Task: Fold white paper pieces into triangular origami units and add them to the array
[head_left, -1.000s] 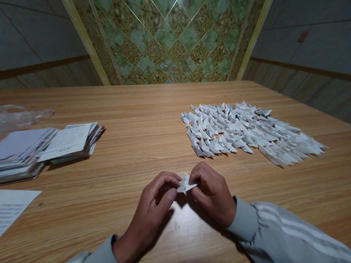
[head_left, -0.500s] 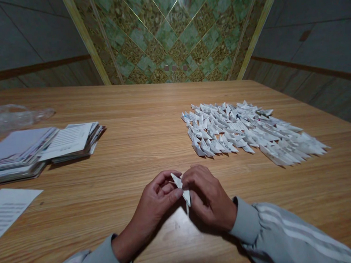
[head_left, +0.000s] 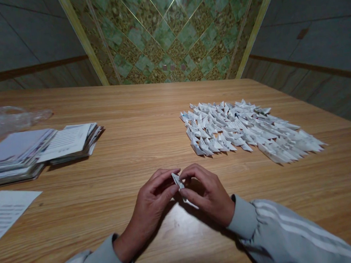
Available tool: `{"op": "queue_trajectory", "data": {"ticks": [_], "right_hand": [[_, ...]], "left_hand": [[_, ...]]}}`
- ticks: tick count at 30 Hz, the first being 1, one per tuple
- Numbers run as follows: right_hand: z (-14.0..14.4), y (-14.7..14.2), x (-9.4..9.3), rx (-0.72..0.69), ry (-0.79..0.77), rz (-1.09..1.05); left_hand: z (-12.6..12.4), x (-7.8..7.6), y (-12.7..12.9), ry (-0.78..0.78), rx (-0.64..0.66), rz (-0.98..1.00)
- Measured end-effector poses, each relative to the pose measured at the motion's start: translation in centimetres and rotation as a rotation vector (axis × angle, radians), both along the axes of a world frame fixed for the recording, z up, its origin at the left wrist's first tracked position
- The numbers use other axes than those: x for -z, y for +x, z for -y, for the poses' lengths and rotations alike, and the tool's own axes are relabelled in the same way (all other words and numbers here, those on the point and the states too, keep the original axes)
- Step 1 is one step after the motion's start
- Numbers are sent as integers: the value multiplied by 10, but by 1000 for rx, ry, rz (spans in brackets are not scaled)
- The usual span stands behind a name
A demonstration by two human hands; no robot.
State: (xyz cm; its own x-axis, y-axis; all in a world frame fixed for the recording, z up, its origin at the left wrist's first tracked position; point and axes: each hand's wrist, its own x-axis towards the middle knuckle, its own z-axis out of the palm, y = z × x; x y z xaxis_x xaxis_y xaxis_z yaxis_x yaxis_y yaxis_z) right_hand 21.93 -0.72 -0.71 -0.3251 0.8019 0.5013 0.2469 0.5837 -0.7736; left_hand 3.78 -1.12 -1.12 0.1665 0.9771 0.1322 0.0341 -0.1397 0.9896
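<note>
My left hand [head_left: 152, 204] and my right hand [head_left: 206, 194] meet just above the wooden table [head_left: 137, 106], near its front edge. Both pinch one small folded piece of white paper [head_left: 177, 180] between fingertips and thumbs; most of it is hidden by the fingers. Beyond my right hand, a large spread of several folded white paper triangles [head_left: 245, 130] lies in rows on the table.
At the left stand two stacks of printed paper sheets [head_left: 63, 142], with a crumpled clear plastic bag [head_left: 7, 118] behind them. A single printed sheet [head_left: 2, 212] lies at the near left edge. A green patterned wall panel rises behind the table.
The small paper piece has been turned and folded between my fingers, from lying flat and wide to standing narrower. Both hands stayed in place near the table's front.
</note>
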Motion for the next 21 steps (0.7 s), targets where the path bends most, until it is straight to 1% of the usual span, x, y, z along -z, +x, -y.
{"op": "queue_trajectory", "data": {"ticks": [3,7,9,12,15,18,21], "right_hand": [[0,-1,2,36,40,13],[1,-2,7,100,88,59],[1,-2,9,104,97,97],[2,-1,9,68,103,171],[3,0,8,32,112,216],[3,0,6,45,118,162],[2,0,6,73,146,90]], "left_hand": [[0,-2,1,88,-21,-82],[4,-2,4,248,-48,-224],[6,1,6,280,-60,-248],[9,4,8,198,-89,-171],[11,2,8,97,-104,-101],[10,-2,8,-9,-80,-40],[9,-5,9,-122,-31,71]]}}
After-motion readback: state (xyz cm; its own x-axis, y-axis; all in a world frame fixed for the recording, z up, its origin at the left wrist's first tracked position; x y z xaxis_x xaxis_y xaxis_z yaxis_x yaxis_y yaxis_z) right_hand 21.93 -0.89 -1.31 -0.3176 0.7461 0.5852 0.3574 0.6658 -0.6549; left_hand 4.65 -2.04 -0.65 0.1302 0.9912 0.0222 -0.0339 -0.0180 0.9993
